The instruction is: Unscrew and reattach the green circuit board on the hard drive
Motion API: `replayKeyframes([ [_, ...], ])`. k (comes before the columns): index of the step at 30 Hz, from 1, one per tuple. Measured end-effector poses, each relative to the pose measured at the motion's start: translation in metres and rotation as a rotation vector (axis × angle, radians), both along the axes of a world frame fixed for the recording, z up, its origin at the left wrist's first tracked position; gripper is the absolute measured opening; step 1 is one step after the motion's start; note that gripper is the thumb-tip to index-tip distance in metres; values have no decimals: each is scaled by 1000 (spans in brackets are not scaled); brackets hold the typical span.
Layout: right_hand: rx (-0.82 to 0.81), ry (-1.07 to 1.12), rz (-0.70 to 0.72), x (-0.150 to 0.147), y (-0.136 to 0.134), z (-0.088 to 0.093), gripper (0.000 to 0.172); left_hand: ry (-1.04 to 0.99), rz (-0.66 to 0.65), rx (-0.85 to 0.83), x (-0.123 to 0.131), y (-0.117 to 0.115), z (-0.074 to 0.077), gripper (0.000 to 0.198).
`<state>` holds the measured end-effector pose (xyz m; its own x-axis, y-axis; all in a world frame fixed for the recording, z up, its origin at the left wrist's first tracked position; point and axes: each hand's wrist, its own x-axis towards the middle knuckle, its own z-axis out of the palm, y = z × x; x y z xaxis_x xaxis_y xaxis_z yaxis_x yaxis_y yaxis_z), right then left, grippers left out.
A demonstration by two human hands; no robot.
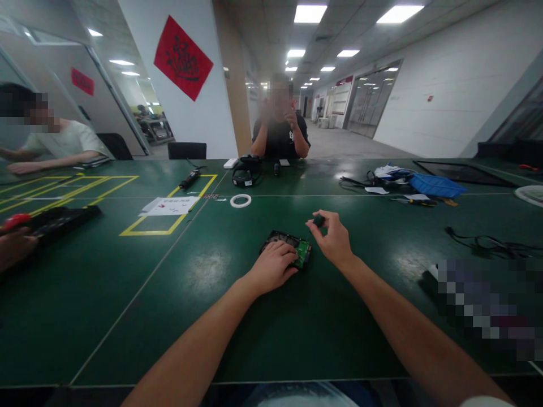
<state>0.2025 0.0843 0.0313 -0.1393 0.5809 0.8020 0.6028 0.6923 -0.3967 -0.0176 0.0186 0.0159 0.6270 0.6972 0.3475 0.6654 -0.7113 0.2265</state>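
A hard drive (pixel 304 252) lies on the green table, its green circuit board facing up. Across it rests my left hand (pixel 276 261), fingers bent over the top and thumb at the near edge, gripping it against the table. These fingers hide part of the drive. Just to the right and slightly farther off, my right hand (pixel 333 234) is raised above the table. Its thumb and fingertips pinch a small dark handle-like piece (pixel 318 220), whose exact kind is too small to make out. This piece is apart from the drive.
Beyond the drive lies a white tape ring (pixel 240 201). A blue tray (pixel 436 185), pliers (pixel 413 201) and black cables (pixel 487 242) are on the right. White papers (pixel 169 206) lie left by yellow tape lines. One person (pixel 280 130) sits opposite, another (pixel 63 138) at left.
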Motion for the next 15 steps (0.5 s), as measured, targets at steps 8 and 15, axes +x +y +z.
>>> replayKeyframes([
  [8, 14, -70, -85, 2, -1, 0, 46, 0, 1, 2, 0, -1, 2, 29],
  [15, -18, 7, 43, 1, 3, -4, 46, -1, -4, -1, 0, -2, 3, 27],
])
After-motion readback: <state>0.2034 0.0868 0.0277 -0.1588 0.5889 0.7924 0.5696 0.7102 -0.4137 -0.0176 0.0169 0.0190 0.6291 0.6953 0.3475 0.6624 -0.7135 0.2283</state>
